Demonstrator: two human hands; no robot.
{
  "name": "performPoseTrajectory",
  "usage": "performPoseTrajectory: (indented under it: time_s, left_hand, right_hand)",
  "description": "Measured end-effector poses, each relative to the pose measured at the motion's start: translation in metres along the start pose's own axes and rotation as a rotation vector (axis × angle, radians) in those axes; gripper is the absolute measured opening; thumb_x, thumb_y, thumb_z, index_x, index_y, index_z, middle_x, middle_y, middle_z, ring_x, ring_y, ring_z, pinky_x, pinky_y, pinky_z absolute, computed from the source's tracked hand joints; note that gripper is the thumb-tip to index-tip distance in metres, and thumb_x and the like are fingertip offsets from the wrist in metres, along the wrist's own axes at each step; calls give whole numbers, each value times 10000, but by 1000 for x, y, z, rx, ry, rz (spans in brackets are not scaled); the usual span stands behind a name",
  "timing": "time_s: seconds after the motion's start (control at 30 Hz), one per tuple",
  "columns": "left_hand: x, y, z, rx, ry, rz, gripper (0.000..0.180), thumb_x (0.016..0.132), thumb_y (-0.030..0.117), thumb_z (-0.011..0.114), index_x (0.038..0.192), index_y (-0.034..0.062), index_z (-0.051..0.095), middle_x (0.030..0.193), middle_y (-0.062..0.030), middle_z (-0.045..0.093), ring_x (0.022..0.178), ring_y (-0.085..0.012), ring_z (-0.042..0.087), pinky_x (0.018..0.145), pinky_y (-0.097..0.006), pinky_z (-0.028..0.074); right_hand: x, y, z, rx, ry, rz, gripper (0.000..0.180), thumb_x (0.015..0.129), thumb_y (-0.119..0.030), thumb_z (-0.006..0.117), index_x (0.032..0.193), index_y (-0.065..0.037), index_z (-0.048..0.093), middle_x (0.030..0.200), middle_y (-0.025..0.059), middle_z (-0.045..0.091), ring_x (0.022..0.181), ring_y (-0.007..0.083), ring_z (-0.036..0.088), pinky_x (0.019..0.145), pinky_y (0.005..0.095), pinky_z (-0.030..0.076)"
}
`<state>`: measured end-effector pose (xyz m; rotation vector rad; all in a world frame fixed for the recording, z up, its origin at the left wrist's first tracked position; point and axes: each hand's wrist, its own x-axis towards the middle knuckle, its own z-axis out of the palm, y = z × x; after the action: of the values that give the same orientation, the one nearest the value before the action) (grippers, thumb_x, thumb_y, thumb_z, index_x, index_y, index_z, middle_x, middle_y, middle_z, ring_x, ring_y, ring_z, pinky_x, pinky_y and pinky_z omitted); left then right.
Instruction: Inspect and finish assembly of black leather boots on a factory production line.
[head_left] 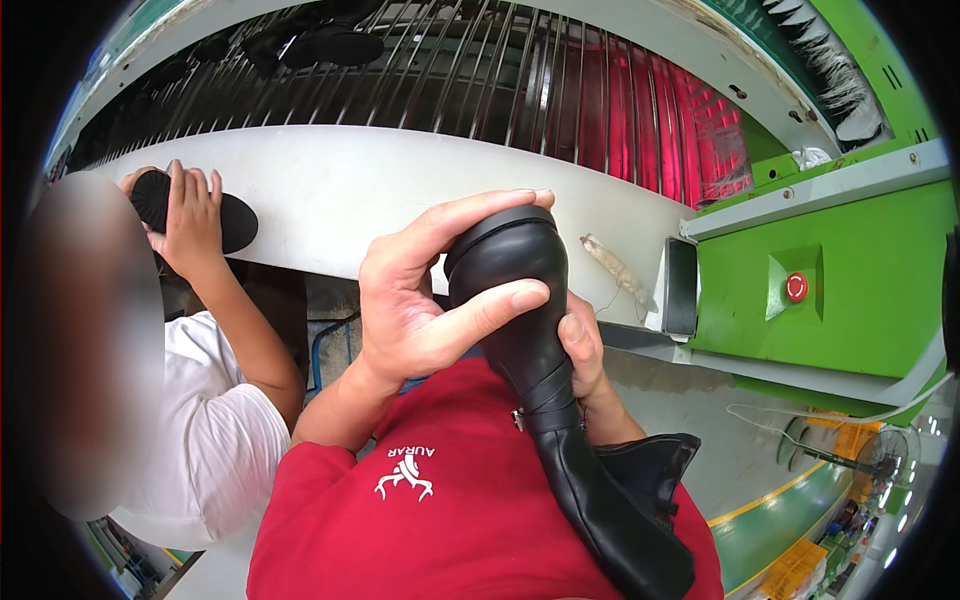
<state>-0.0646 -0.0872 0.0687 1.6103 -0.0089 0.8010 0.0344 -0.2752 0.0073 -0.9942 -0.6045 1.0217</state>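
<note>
A black leather boot [525, 330] is held up close to my chest, its toe pointing away and its shaft hanging down toward me. My left hand [420, 280] wraps round the toe, with the fingers over the sole's edge and the thumb pressed on the upper. From the right side my right hand [590, 365] grips the boot near the ankle; most of its fingers are hidden behind the boot. A loose flap [645, 465] of the shaft stands open at the right.
A white ledge [330, 175] runs in front, with metal rollers beyond it carrying dark shoes [330, 48]. At left a co-worker's hand [190, 220] holds a black sole [238, 222]. A rolled whitish cloth [612, 265] lies near a green machine [830, 270] with a red button [795, 287].
</note>
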Motion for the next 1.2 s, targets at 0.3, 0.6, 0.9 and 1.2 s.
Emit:
performPoseTrajectory:
  time_s: [0.3,0.6,0.9,1.2]
  left_hand:
    - [8,-8,0,69,68,99,466,833,72,949,1264,-33,804,1139,-176,854,1025,-254,839,953,-354,649]
    - [6,-4,-6,37,113,29,504,856,-6,903,1321,-97,730,1241,-243,815,1134,-277,804,1029,-372,629]
    - [7,-17,6,105,284,148,463,823,111,972,1246,8,814,1047,-113,840,938,-188,820,861,-321,651]
    - [22,-23,-1,-6,414,34,493,905,101,944,1338,-29,746,1145,-125,823,1023,-173,802,911,-305,648]
  right_hand:
    - [1,-3,-7,-35,5,49,899,1021,-627,612,1551,96,541,1329,155,705,1142,181,690,975,302,540]
    - [-9,34,-29,-34,263,84,576,1153,-357,562,1546,64,539,1321,176,699,1134,188,703,972,326,573]
    - [-32,85,-26,-957,251,-517,1035,988,-184,866,1739,-37,169,1668,209,503,1586,300,470,1340,512,347]
    - [-6,46,-42,-145,294,-331,915,915,-26,911,1675,23,404,1584,179,592,1448,269,598,1248,427,478]
